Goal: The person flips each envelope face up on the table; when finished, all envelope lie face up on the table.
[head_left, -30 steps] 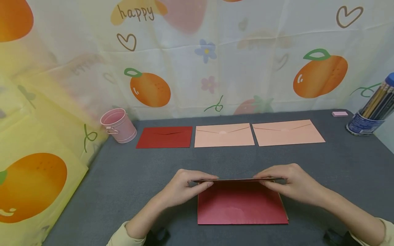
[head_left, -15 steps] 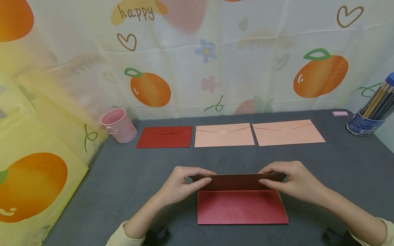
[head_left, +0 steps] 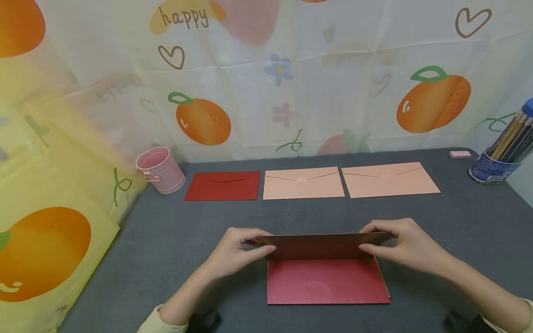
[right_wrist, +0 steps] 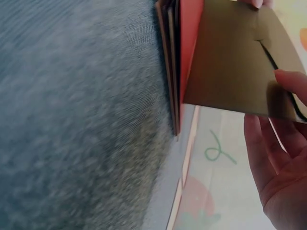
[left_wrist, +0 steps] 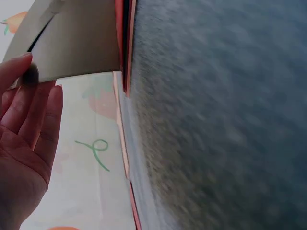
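Observation:
My left hand (head_left: 239, 253) and right hand (head_left: 410, 245) pinch the two ends of a brown envelope (head_left: 316, 246) between thumbs and fingers. It stands tilted on its long edge over a red envelope (head_left: 326, 282) that lies flat in front of me. Both wrist views show a flap line on the brown envelope's face. In the right wrist view, the red envelope (right_wrist: 191, 36) tops a small stack with other envelopes (right_wrist: 169, 52) beneath it. The brown envelope's lower edge meets the stack. Fingers behind it are partly hidden.
Farther back lie a dark red envelope (head_left: 222, 186) and two pale pink envelopes (head_left: 303, 183) in a row. A pink bucket (head_left: 161, 171) stands at the back left. At the back right are a pink eraser (head_left: 460, 154) and a blue cup (head_left: 495, 166) of pencils.
The brown envelope, first seen nearly edge-on, has tipped so its near face shows. Both hands have slid outward toward its ends. The stack and the back row have stayed put.

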A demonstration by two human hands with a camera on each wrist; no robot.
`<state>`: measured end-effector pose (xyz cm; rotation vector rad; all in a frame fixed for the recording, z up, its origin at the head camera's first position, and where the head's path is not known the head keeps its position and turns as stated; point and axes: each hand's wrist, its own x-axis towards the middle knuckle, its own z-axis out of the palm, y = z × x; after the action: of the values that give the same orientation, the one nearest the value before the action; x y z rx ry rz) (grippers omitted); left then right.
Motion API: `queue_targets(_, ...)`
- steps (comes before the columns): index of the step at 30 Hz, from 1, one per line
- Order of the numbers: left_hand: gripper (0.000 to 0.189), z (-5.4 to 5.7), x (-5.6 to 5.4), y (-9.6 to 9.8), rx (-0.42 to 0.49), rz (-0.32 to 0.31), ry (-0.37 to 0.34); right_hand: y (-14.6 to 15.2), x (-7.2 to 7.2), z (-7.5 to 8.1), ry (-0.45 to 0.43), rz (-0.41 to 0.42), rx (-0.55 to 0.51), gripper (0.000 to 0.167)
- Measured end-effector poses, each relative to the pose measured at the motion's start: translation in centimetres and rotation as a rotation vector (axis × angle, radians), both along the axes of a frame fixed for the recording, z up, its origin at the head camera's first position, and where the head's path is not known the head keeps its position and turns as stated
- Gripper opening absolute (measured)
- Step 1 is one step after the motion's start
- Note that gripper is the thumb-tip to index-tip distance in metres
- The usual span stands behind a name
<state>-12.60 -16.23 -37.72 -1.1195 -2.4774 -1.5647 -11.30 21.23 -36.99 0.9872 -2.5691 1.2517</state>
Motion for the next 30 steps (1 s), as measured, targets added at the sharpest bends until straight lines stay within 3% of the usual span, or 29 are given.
queue_targets(7,0.001,-0.3,0.2,-0.8,-0.083,0.029,-0.076,0.5,-0.1,-0.7,-0.042,0.034,0.035,0.02)
queue_targets(16,0.007,-0.5,0.0,-1.4,-0.155,0.028,-0.119,0.6,-0.4,-1.4,-0.045,0.073,0.048,0.02)
queue_targets(23,0.004,-0.5,0.0,-1.9,-0.121,0.063,-0.123,0.1,-0.6,-1.2,-0.095,-0.012,0.038,0.015)
queue_targets(30,0.01,-0.5,-0.2,-2.9,-0.048,0.177,-0.218,-1.1,-1.2,-0.7,-0.277,-0.052,0.003,0.013)
